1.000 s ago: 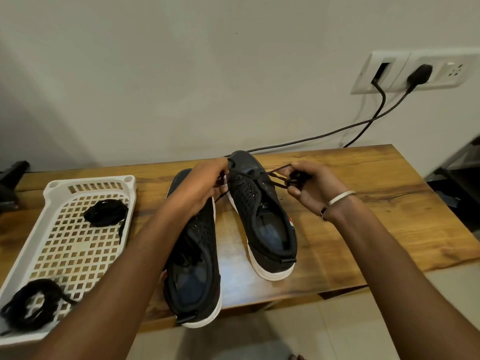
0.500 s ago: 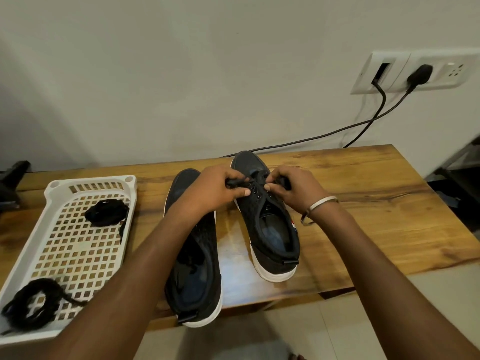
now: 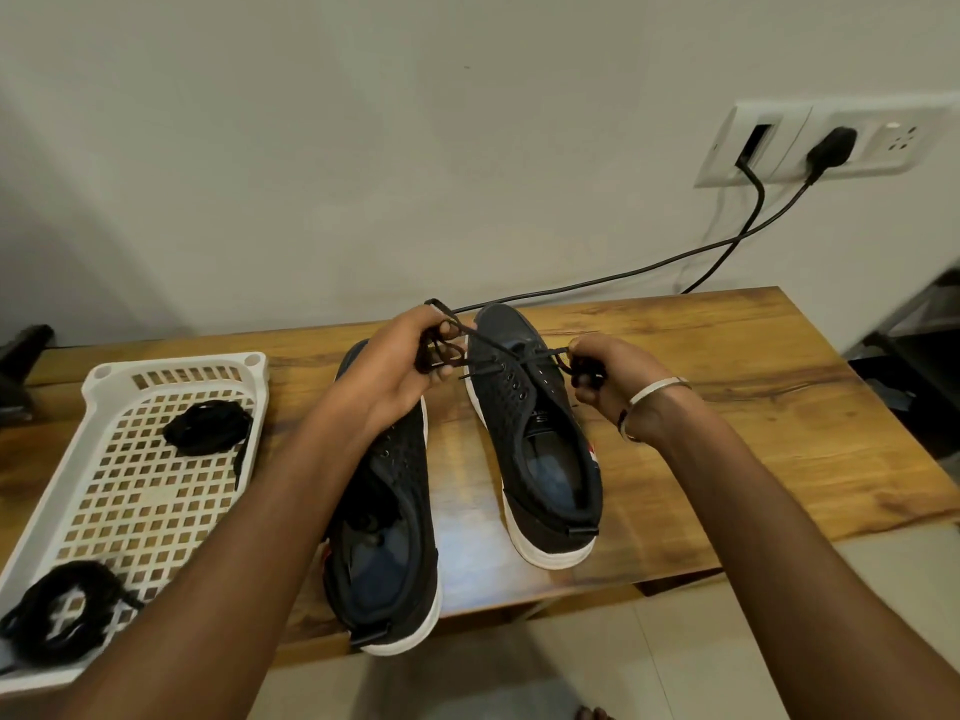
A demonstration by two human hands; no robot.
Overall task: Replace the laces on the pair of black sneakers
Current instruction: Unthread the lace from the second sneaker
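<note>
Sneakers: pair on wooden table (image 3: pixel 753 407), heels toward the person. Right sneaker (image 3: pixel 535 433) has a lace (image 3: pixel 498 350) crossing only its front eyelets; rear eyelets bare. Left hand (image 3: pixel 410 366) grips a bunched lace end, right hand (image 3: pixel 597 371) pinches the other, both pulled outward. Left sneaker (image 3: pixel 389 517) appears unlaced. Two lace bundles (image 3: pixel 208 426) lie in the white basket (image 3: pixel 171 361). Judged early: most threading left, second sneaker not begun.

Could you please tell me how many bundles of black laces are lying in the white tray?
2. One bundle lies in the far half of the white tray; the other bundle sits at its near corner, partly over the rim. None seems hidden.
</note>
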